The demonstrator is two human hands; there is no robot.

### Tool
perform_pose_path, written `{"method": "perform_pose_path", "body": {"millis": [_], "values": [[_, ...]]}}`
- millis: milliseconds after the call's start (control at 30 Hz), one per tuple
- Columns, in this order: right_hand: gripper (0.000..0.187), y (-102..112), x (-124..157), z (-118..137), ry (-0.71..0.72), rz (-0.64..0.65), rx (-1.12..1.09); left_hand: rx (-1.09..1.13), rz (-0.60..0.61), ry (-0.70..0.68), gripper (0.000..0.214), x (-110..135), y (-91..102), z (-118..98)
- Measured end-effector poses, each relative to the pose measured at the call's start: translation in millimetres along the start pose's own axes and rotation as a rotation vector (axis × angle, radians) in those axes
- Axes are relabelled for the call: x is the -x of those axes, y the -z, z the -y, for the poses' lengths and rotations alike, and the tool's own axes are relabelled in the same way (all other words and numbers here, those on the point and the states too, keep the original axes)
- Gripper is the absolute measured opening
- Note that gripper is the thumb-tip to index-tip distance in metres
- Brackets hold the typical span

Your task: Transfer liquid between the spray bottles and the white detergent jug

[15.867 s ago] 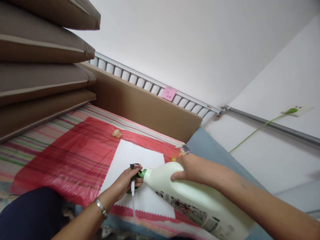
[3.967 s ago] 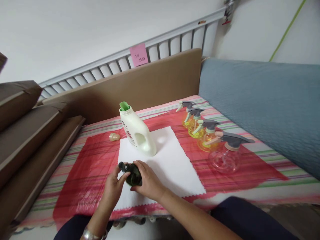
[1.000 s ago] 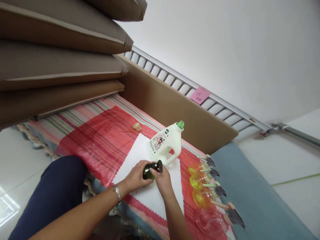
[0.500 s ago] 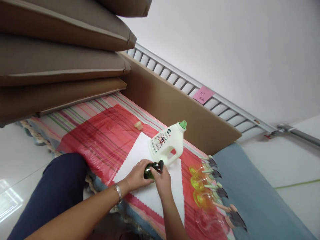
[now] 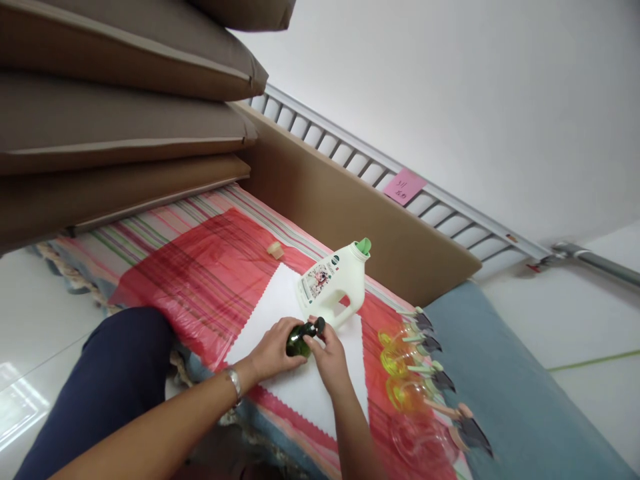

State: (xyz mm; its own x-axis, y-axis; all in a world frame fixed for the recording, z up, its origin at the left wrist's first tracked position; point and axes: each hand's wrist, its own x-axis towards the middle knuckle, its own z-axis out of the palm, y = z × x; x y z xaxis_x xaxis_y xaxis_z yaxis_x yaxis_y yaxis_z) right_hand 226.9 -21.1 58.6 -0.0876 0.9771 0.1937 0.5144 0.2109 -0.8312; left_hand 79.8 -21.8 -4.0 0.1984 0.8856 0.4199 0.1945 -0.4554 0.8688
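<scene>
Bracelet [image 5: 234,387]: shiny, silver-toned — a rounded band around my left wrist [image 5: 245,375]
Trousers [image 5: 110,380]: dark navy — plain where my leg shows
Forearms [image 5: 170,423]: both of mine bare

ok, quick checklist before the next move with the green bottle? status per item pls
1. Left hand grip on the dark green bottle: ok, wrapped around the body.
2. Right hand on the pump head: ok, fingers at the top.
3. Pump fully tightened: cannot tell, fingers hide the collar.
4. White jug stable: ok, looks upright on the white cloth.
5. White jug capped: not ok, green spout exposed.
6. Spray bottles out of the way: ok, lined up on the right side, apart from both hands.
</scene>
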Motion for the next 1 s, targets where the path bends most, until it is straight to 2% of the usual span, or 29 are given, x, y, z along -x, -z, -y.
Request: {"method": "perform_pose_path", "body": {"millis": [133, 300, 533, 600, 733, 900, 1000], "values": [[0.036, -2.3, -1.0, 2.0, -0.031, -0.017, 0.050, -0.003, -0.002, -0.006, 0.062, 0.0, 1.0, -0.9], [0.053, -3.5, 3.2, -1.1, -0.035, 0.010, 0.038, -0.003, 0.002, -0.015, 0.061, -0.5, 1.4, -1.4], [0.038, -3.3, -1.3, -2.0, -0.007, 0.003, 0.058, -0.003, -0.007, -0.021, 0.061, 0.2, -0.1, 0.7], [0.039, -3.4, -1.2, -0.4, -0.025, -0.008, 0.067, -0.005, -0.006, -0.021, 0.063, 0.4, 0.2, 1.1], [0.054, -2.3, 1.2, 1.4, -0.033, 0.000, 0.041, -0.011, 0.004, -0.023, 0.063, 0.3, 0.7, 0.7], [0.040, -2.0, -0.9, 2.1, -0.008, 0.011, 0.019, -0.017, 0.010, -0.022, 0.063, 0.4, 0.8, -1.0], [0.042, -2.8, -2.0, 2.9, -0.038, -0.017, 0.024, -0.023, 0.014, -0.016, 0.063, 0.3, 1.2, -1.5]]}}
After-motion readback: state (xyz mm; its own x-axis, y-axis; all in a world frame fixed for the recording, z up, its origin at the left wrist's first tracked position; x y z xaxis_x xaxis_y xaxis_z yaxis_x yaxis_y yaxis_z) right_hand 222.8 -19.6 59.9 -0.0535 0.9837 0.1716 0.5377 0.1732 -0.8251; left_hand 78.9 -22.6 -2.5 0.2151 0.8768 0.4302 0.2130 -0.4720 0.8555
